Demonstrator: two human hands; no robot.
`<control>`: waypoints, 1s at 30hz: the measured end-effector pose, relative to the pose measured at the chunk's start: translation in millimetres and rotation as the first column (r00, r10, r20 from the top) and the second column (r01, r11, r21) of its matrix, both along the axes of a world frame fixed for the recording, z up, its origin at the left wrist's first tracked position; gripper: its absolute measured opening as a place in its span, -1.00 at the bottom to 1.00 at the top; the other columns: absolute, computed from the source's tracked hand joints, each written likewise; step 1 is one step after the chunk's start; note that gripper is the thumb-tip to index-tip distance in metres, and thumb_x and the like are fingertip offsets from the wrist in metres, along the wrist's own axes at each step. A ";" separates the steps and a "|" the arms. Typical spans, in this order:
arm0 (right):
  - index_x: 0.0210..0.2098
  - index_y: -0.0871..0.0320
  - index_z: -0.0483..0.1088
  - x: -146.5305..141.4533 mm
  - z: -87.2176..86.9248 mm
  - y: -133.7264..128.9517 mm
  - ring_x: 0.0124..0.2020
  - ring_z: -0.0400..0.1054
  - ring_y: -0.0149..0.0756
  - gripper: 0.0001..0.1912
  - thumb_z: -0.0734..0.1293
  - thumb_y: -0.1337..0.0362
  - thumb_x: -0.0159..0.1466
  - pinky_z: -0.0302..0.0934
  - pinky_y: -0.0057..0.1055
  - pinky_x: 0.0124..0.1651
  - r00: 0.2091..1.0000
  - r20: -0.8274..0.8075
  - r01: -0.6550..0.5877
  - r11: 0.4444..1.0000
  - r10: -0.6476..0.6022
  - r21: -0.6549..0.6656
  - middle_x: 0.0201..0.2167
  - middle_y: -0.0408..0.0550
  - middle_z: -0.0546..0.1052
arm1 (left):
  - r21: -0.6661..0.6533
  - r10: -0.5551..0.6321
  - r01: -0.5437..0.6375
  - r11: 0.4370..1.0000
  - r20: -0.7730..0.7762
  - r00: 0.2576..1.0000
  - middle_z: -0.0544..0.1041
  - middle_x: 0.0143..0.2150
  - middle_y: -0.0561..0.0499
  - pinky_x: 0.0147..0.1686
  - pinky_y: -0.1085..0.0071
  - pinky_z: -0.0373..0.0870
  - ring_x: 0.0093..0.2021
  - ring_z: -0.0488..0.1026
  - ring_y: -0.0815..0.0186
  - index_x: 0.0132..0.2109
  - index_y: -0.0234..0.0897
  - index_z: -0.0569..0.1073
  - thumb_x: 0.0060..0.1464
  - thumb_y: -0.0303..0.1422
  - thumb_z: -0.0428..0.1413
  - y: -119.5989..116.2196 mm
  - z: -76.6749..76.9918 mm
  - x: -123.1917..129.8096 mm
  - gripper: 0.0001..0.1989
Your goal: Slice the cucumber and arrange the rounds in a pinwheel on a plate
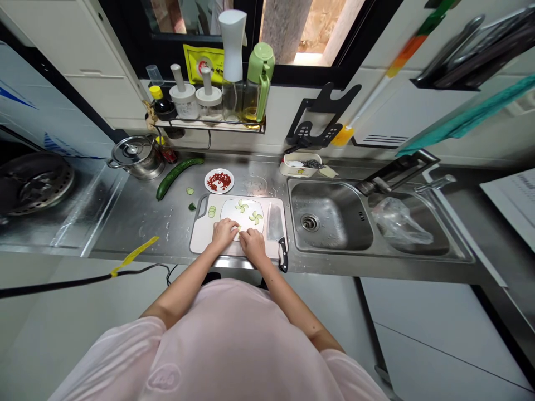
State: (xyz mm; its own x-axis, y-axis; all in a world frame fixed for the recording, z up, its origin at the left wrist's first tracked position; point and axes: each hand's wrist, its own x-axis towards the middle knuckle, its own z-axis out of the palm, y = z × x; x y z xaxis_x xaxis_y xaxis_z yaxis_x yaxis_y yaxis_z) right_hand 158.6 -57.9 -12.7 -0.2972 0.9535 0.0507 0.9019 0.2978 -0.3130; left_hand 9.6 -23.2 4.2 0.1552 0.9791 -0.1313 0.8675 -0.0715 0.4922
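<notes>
A white plate (226,210) lies on the pale cutting board (203,236). On the plate, green-edged slices are arranged in two pinwheel shapes (241,206). My left hand (224,231) and my right hand (252,243) meet over the plate's front part, fingers closed around something small and pale that I cannot make out. A short stack of cucumber slices (212,211) sits left of the plate on the board. The cleaver (275,221) rests at the board's right side, its black handle toward me. Behind the board is a small dish of chopped red pieces (219,181).
A cucumber (173,177) and a lidded steel pot (137,157) stand at the back left. To the right is a double sink (334,214), with a plastic bag (399,220) in its right basin. Bottles fill the wall rack (209,123).
</notes>
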 end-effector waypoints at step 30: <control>-0.11 0.07 0.43 -2.3 1.1 6.7 -0.22 0.19 -0.26 -0.73 0.14 0.25 0.33 0.00 -0.41 -0.19 1.000 0.017 0.018 0.996 -0.017 -0.092 -0.29 -0.03 0.37 | 0.120 -0.094 0.096 0.988 -0.015 0.995 0.42 -0.18 0.00 -0.13 0.28 0.08 -0.11 0.33 0.23 -0.11 -0.02 0.51 0.13 -0.26 0.05 2.8 -12.5 -8.1 -0.79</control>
State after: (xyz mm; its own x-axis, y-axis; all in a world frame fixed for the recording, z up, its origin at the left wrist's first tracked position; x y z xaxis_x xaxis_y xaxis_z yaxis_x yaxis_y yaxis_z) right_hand 156.3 -51.1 -11.7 -0.2805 0.9589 -0.0428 0.9120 0.2524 -0.3234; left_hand 1.5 -20.4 -8.3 0.2476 0.9688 -0.0149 0.8585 -0.2122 0.4669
